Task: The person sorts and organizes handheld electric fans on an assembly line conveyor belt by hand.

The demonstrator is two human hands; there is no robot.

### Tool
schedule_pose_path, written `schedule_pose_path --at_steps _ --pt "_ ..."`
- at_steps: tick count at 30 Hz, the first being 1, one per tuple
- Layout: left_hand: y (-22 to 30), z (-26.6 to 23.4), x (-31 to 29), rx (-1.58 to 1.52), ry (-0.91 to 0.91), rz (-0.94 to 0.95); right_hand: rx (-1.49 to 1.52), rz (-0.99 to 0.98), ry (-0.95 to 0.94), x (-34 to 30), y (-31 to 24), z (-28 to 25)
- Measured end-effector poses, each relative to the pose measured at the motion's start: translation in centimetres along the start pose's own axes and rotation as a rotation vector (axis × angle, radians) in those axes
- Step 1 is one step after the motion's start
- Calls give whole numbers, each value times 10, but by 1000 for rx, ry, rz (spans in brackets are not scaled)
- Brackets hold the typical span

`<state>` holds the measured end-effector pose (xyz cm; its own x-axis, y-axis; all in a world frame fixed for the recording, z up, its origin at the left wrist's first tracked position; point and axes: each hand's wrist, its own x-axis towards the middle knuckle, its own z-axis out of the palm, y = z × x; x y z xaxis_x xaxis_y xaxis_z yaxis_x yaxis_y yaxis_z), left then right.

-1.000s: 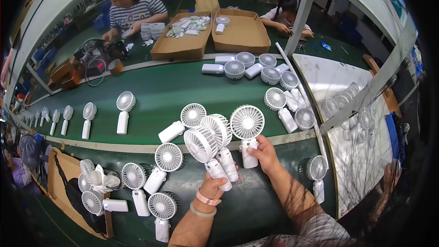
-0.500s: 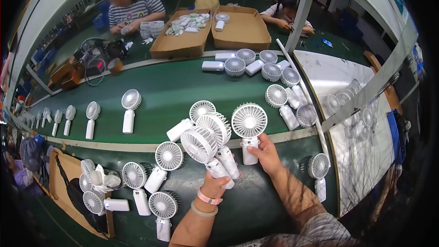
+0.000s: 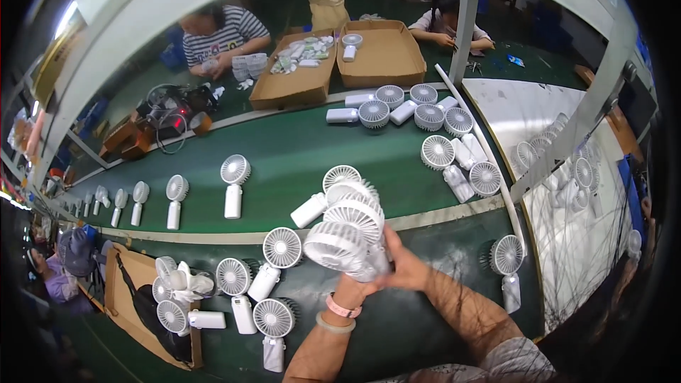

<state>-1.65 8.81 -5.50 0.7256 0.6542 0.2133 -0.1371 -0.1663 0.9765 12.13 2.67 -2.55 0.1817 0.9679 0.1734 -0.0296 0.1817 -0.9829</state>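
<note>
The left hand [image 3: 360, 285] and right hand [image 3: 406, 262], apart a second ago, now meet around one bunch of white fans [image 3: 346, 230] above the surface [image 3: 418, 319], both grasping it. Blur and fingers hide the handles, so which hand grips which fan is unclear. Farther right, dark hairs [image 3: 567, 269] partly veil the white board [image 3: 496, 110].

— What kind of place is this?
— A factory assembly line: beyond the hands [image 3: 407, 265] runs a green belt [image 3: 287, 152], with identical white fans [image 3: 235, 169] lined up to the hands' left.
— Others working?
— Two people [image 3: 230, 37] across the belt, beside open cardboard boxes [image 3: 389, 64].
</note>
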Motion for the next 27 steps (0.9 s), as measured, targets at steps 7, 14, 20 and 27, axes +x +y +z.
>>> schedule_pose_path --at_steps 7,14,20,27 --pt "90 67 -26 359 -71 35 564 159 11 -66 -18 -15" --pt "94 58 -42 704 -215 233 1360 5 11 -93 -60 -40" --pt "14 -35 54 1280 333 -3 1386 -170 -117 -98 -91 -50" --pt "-20 -66 113 1344 8 -390 975 22 342 -163 -126 -97"
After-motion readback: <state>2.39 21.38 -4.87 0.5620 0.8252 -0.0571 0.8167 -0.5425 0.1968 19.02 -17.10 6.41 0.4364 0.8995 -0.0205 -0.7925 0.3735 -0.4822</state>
